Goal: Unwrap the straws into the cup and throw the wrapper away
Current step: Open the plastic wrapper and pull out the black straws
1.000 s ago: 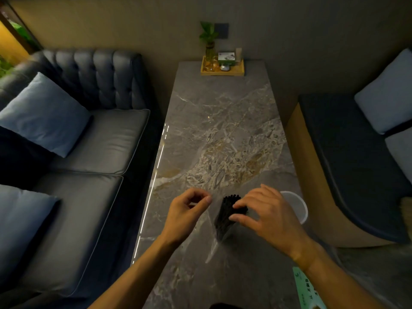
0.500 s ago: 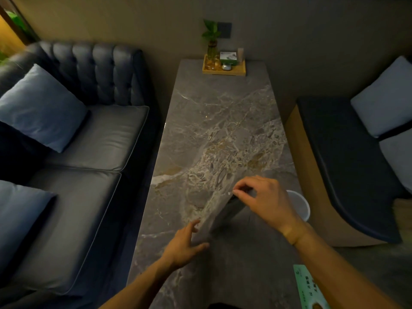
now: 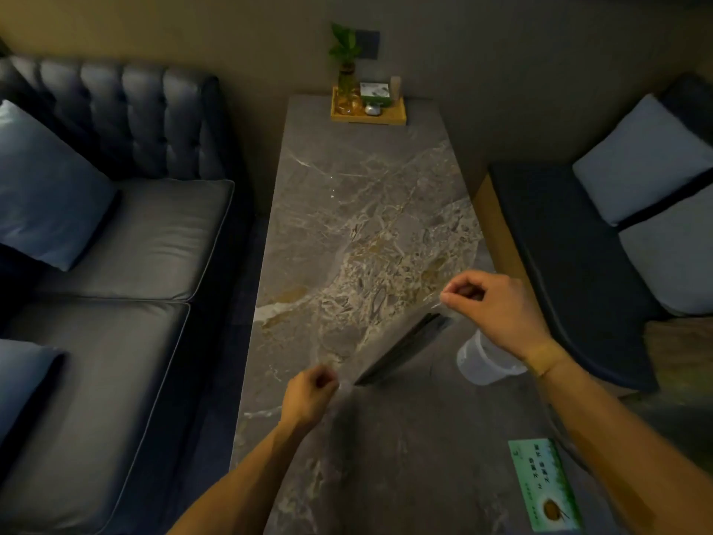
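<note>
A bundle of black straws (image 3: 401,347) in a clear plastic wrapper slants over the marble table (image 3: 366,195), low end near me, high end to the right. My left hand (image 3: 310,393) pinches the wrapper's lower end. My right hand (image 3: 497,307) pinches its upper end, raised above the table. A clear plastic cup (image 3: 482,359) stands near the table's right edge, just below my right wrist and partly hidden by it.
A green printed packet (image 3: 544,490) lies at the near right of the table. At the far end stands a wooden tray (image 3: 368,112) with a plant and small items. A dark sofa (image 3: 115,245) runs along the left, a bench (image 3: 578,256) on the right.
The bundle went from standing upright to slanting. My left hand dropped to the wrapper's lower end, my right hand rose and moved right with the upper end, stretching the wrapper between them.
</note>
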`<action>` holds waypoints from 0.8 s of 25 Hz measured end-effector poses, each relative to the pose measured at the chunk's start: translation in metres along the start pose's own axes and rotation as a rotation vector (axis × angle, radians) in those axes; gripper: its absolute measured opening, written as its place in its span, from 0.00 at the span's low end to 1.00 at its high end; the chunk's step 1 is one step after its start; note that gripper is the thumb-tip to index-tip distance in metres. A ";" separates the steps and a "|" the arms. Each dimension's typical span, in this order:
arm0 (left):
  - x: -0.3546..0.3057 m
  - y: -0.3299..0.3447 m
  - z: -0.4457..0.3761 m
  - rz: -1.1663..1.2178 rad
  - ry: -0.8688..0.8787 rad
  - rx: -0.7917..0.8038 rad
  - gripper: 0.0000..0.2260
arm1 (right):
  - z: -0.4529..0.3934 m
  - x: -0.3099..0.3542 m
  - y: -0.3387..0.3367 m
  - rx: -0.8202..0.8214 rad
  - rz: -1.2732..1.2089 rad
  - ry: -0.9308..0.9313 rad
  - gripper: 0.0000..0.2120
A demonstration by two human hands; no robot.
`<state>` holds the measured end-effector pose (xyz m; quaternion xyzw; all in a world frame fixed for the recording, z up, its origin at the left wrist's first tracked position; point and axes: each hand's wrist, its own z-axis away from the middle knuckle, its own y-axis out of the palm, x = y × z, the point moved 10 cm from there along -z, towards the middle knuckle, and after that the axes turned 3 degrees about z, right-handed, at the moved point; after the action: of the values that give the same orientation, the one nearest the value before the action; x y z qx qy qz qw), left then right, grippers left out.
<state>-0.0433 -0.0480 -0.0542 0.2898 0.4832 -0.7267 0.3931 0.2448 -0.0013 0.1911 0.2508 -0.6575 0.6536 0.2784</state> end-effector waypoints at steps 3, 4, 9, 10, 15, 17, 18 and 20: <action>-0.008 -0.020 -0.005 0.168 0.028 -0.089 0.12 | 0.003 -0.019 -0.020 -0.030 -0.120 0.096 0.02; -0.012 -0.028 -0.005 0.223 0.028 -0.119 0.13 | 0.004 -0.025 -0.026 -0.031 -0.172 0.124 0.01; -0.062 -0.062 -0.004 0.416 0.124 -0.209 0.13 | 0.016 -0.062 -0.045 -0.030 -0.361 0.261 0.08; -0.076 -0.067 -0.001 0.447 0.153 -0.232 0.12 | 0.019 -0.070 -0.050 -0.024 -0.402 0.283 0.08; -0.132 -0.080 0.015 0.517 0.231 -0.268 0.07 | 0.033 -0.106 -0.067 -0.025 -0.561 0.319 0.10; -0.154 -0.081 0.021 0.501 0.275 -0.268 0.09 | 0.036 -0.122 -0.069 -0.026 -0.590 0.337 0.09; -0.164 -0.081 0.024 0.483 0.293 -0.268 0.10 | 0.038 -0.131 -0.068 -0.023 -0.604 0.355 0.09; -0.180 -0.080 0.027 0.441 0.321 -0.264 0.10 | 0.042 -0.150 -0.063 -0.016 -0.631 0.397 0.09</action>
<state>-0.0182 -0.0032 0.1374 0.4456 0.5547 -0.4995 0.4942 0.3946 -0.0500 0.1325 0.3073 -0.4861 0.5665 0.5903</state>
